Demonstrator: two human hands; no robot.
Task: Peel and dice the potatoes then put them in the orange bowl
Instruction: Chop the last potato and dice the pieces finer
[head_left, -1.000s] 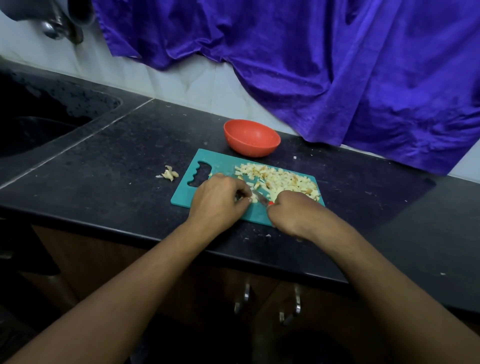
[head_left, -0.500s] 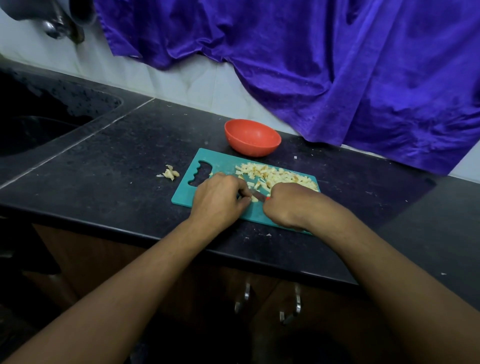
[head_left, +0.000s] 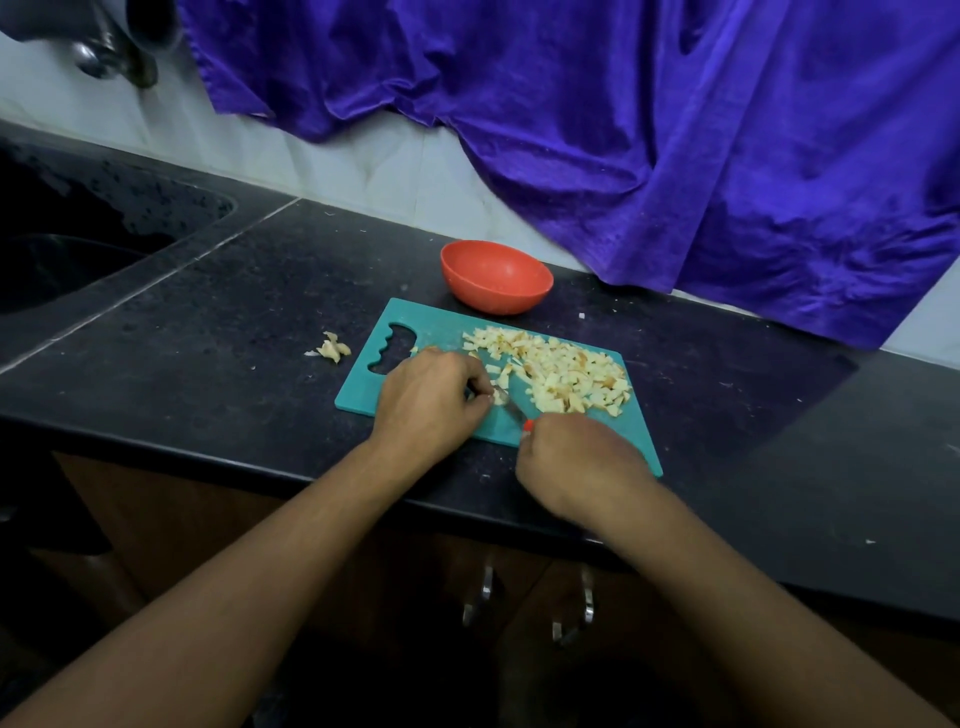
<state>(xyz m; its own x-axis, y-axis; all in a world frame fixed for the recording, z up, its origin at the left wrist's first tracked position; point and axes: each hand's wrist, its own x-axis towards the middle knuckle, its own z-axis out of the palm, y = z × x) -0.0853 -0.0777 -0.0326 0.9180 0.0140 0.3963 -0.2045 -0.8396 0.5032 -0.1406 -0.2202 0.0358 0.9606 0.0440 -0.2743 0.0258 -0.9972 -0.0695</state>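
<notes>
A teal cutting board (head_left: 441, 332) lies on the black counter, with a heap of diced potato (head_left: 561, 374) spread over its far right part. My left hand (head_left: 431, 400) rests on the board, fingers curled, pinching a small potato piece (head_left: 500, 397) at its fingertips. My right hand (head_left: 576, 462) grips a knife (head_left: 511, 410) with a red handle; the blade points toward the left fingertips and meets that piece. The orange bowl (head_left: 496, 278) stands just beyond the board, with nothing visible inside.
A small pile of potato peels (head_left: 332, 348) lies on the counter left of the board. A dark sink (head_left: 78, 249) sits at far left under a tap (head_left: 111, 57). Purple cloth (head_left: 649, 130) hangs over the back wall. Cabinet handles (head_left: 587, 608) show below the counter edge.
My right hand has drawn back toward the counter's near edge with the knife, uncovering more of the diced heap. The left hand stays in place on the board.
</notes>
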